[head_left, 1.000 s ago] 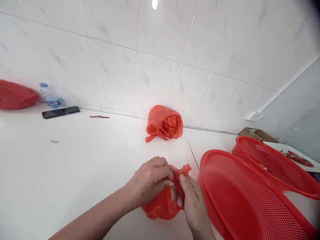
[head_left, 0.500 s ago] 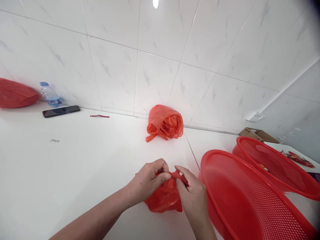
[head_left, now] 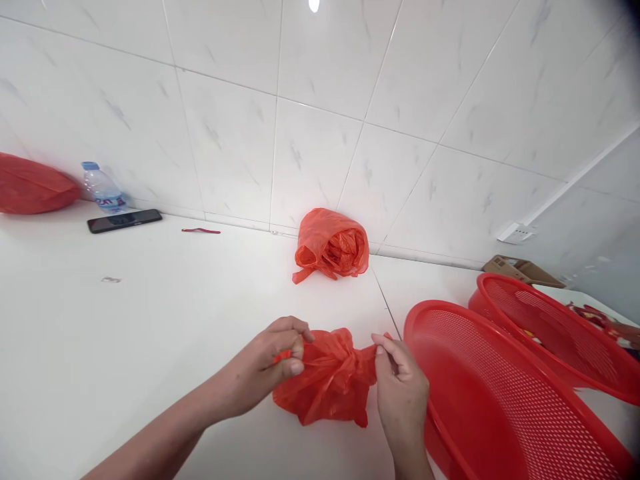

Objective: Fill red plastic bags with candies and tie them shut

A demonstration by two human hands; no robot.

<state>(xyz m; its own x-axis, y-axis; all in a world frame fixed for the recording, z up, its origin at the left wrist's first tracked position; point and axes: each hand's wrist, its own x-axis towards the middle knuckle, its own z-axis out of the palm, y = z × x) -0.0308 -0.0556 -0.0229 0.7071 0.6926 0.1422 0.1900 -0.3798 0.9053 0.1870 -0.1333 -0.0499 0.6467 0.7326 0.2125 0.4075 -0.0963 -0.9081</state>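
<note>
A red plastic bag lies on the white table between my hands, its top gathered into a twisted knot. My left hand pinches one end of the bag at its left side. On the other side, my right hand grips the opposite end between thumb and fingers. The stretch of bag between them is pulled outward from the knot. What the bag contains, if anything, is hidden. Behind it, against the wall, sits a rolled bundle of red plastic bags.
Two red mesh baskets, the nearer basket and the farther basket, stand at the right. A cardboard box is behind them. Along the wall at left are a phone, a water bottle, a red strip and a red bag.
My hands, close together over the bag's top before, have drawn apart to left and right. The gathered knot between them now shows. A hand has appeared at the far right edge.
</note>
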